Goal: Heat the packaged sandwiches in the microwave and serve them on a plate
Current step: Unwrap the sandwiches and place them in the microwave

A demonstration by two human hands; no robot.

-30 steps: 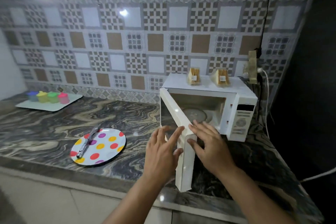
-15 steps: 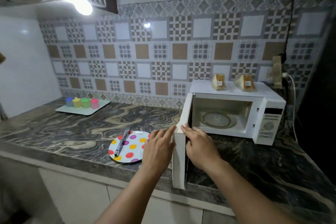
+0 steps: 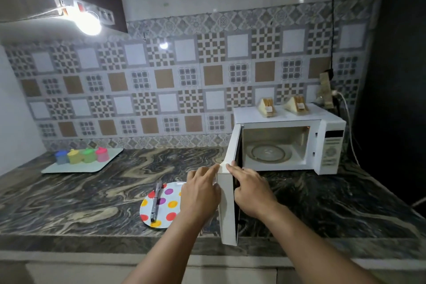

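nearest to me, my two forearms reach forward over the edge of the marbled counter [image 3: 69,200]. my left hand [image 3: 201,193] lies flat against the outer face of the microwave door [image 3: 227,205], fingers stretched out and the fingertips up at the door's top corner; it is pressing on the panel, not wrapped around anything. my right hand [image 3: 251,191] is on the inner side of the same door, index finger extended to the top edge and the other fingers loosely curled; i cannot tell whether it truly pinches the edge or only touches it. the door stands swung wide, edge-on toward me.

just left of my left hand, a polka-dot plate [image 3: 164,205] sits on the counter, partly hidden by my wrist, with a metal utensil [image 3: 155,203] lying across it.

beyond the door is the white microwave [image 3: 329,145], its cavity open and the glass turntable [image 3: 268,153] bare. the two packaged sandwiches [image 3: 267,107] [image 3: 297,105] rest on top of the microwave, side by side but apart, each with a small label facing me.

far left, a pale tray [image 3: 80,166] carries four small coloured containers [image 3: 81,155] in a row. behind everything runs the patterned tile wall [image 3: 161,90], with a bright lamp [image 3: 86,22] up left.
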